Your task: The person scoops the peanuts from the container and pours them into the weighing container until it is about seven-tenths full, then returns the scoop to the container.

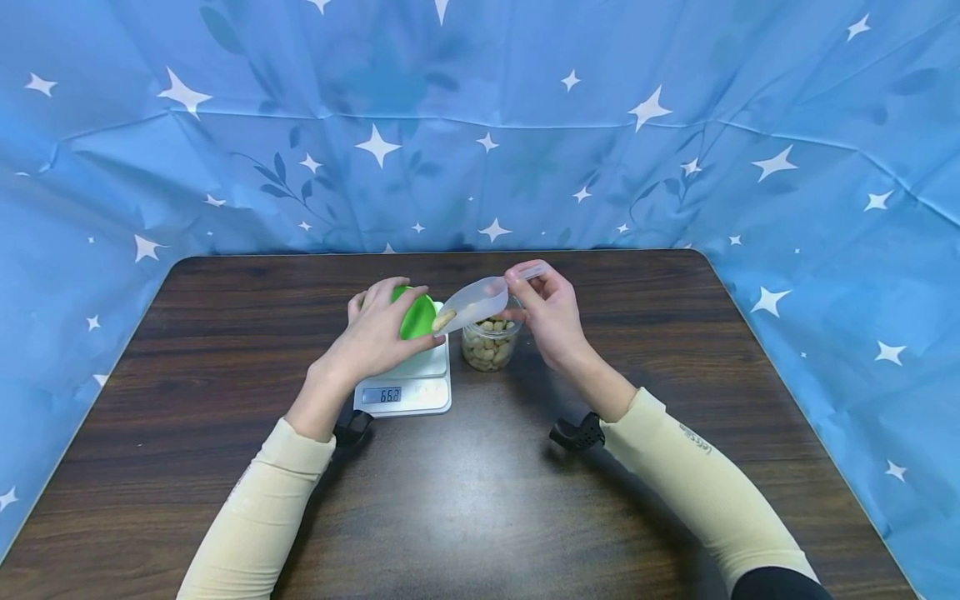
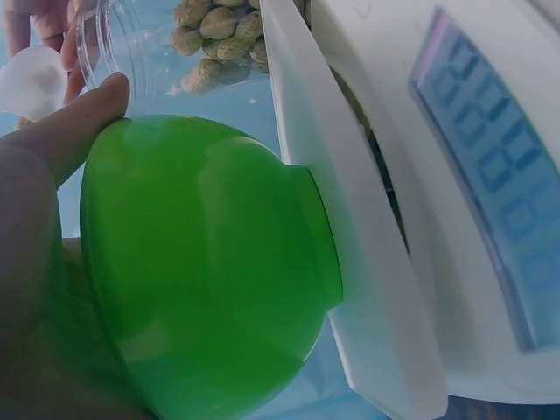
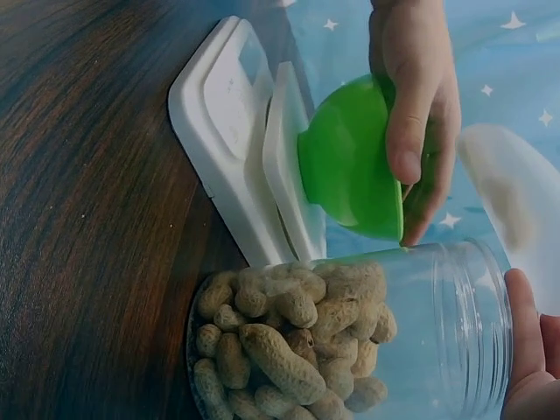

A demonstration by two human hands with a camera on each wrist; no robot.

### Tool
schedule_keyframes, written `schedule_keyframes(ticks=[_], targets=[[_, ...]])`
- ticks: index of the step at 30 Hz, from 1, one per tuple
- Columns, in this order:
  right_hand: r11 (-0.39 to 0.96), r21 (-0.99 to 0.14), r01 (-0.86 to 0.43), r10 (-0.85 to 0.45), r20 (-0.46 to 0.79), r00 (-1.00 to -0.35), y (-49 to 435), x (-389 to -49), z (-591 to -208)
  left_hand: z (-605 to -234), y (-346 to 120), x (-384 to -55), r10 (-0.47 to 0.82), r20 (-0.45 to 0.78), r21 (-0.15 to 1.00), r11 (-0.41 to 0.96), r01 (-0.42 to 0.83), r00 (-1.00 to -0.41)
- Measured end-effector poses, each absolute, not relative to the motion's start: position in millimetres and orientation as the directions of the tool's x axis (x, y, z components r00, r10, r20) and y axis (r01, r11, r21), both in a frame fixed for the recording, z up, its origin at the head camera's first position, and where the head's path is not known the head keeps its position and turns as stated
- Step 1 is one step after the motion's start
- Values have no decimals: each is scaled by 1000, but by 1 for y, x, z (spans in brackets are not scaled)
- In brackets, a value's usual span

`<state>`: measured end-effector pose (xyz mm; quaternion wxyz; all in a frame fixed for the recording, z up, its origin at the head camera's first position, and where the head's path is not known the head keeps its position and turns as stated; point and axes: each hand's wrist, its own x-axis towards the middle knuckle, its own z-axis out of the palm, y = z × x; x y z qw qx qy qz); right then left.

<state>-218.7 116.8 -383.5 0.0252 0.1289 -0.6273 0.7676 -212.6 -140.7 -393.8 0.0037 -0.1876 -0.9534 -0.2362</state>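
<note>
My left hand (image 1: 371, 329) reaches over a green bowl (image 2: 210, 262) and holds it about the rim, thumb on the side nearest the jar. The bowl stands upright on the platform of a white kitchen scale (image 1: 420, 398). My right hand (image 1: 553, 315) pinches the handle of a translucent plastic scoop (image 1: 477, 302). The scoop tilts down to the left, its tip near the bowl's rim, with a peanut (image 1: 445, 320) at the tip. Beneath the scoop stands a clear open jar (image 3: 416, 306), partly filled with unshelled peanuts (image 3: 280, 359). The bowl's inside is mostly hidden by my left hand.
The scale's lit display (image 1: 382, 395) faces the near side of the dark wooden table (image 1: 465, 508). A blue curtain (image 1: 480, 183) with white stars hangs right behind the table's far edge. Black wrist straps (image 1: 577, 433) sit on both forearms.
</note>
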Motion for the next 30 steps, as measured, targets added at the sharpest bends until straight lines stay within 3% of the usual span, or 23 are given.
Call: schedule_keyframes(ticks=[30], targets=[[-210,-951,-228,-143,261,-955,103,-216,-384,-399,-140,-214,335,144,436,823,363,-931]])
